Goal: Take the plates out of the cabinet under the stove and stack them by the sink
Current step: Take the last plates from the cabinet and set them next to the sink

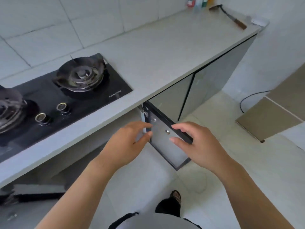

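From the head camera: the stove [66, 90] sits in the worktop [165, 55], and below its right end the cabinet door [166, 149] stands swung open. The right hand [198, 144] has its grip clamped on the door's top edge, fingers over the rim, thumb on the inner face. The left hand [127, 142] hangs by the hinge side, grip apart in a loose curve; whether it touches the door, I cannot tell. The cabinet [79, 162] under the stove is shadowed, so the plates are hidden.
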